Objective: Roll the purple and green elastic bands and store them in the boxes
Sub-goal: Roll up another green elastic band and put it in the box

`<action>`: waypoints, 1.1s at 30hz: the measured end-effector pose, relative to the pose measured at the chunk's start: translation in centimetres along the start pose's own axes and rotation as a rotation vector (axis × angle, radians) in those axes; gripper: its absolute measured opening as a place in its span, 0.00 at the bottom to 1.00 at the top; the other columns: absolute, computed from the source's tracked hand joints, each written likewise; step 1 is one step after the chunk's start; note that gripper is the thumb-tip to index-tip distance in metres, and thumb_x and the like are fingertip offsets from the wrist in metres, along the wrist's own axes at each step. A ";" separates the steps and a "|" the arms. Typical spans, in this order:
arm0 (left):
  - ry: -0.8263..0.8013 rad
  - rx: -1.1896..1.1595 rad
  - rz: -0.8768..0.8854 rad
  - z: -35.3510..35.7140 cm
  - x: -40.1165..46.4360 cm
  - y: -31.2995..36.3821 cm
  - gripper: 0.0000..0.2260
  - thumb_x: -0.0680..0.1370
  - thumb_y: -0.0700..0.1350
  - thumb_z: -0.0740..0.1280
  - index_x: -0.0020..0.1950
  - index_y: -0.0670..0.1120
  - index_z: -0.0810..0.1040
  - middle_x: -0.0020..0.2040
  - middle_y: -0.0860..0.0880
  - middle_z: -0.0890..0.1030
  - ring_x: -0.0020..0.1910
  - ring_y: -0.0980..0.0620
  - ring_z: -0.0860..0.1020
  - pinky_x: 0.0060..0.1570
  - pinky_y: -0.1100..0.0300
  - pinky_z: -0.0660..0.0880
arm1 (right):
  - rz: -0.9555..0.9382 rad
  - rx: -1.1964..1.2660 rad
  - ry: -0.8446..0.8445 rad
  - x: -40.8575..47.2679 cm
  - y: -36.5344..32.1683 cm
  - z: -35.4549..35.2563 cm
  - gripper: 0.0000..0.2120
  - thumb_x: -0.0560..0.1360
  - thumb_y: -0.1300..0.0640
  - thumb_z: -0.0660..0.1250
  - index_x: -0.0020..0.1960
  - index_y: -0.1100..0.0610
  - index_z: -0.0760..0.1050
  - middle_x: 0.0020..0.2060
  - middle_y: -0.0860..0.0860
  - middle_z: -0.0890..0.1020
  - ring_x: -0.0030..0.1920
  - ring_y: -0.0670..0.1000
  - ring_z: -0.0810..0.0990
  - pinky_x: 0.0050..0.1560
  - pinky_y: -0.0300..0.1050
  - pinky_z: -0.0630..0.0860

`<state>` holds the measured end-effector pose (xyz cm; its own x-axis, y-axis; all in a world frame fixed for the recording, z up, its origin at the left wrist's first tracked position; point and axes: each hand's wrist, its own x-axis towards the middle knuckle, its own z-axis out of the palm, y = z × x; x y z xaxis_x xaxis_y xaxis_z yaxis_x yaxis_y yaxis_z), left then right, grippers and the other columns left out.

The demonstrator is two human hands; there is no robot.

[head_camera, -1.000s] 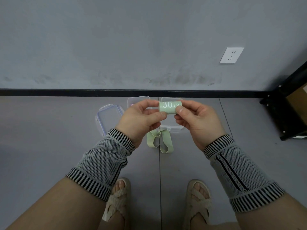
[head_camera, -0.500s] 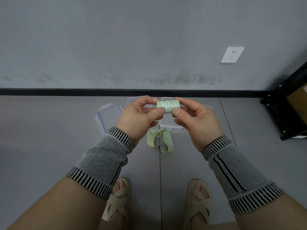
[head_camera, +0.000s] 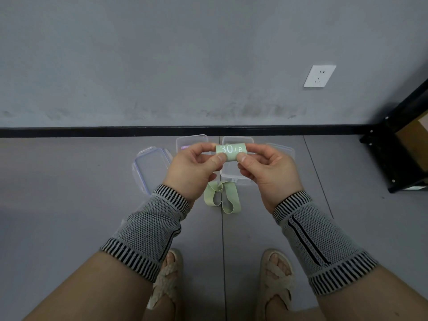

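Both my hands pinch the rolled green band (head_camera: pixel 229 152) marked 30 LB: left hand (head_camera: pixel 194 172) and right hand (head_camera: pixel 266 174) above the clear box (head_camera: pixel 234 178), loose tail hanging.

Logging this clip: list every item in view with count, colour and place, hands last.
green elastic band: 1, pale green, marked 30 LB, part rolled between both hands, tail hanging toward the floor
boxes: 2, clear, on floor by the wall; left one shows something purple inside
lids: 2, clear, outside each box
wall socket: 1, white
shelf: 1, black, right edge
sandals: 2, beige
wrist sleeves: 2, grey, striped
left hand: pinching roll
right hand: pinching roll
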<state>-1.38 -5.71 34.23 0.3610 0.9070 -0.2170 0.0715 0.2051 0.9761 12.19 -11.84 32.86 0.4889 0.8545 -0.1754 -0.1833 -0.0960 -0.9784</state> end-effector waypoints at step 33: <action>-0.057 0.389 -0.154 2.8 20.5 -17.8 0.14 0.78 0.48 0.64 0.64 0.52 0.75 0.44 0.50 0.82 0.43 0.51 0.81 0.42 0.60 0.78 | 0.298 -0.103 0.095 19.3 17.6 -2.6 0.10 0.70 0.61 0.74 0.49 0.54 0.78 0.39 0.53 0.84 0.41 0.52 0.83 0.47 0.46 0.81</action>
<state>7.33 8.21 12.47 0.3684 0.8526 -0.3706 0.4703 0.1730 0.8654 20.65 1.64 11.99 0.5048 0.7301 -0.4605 -0.2458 -0.3898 -0.8875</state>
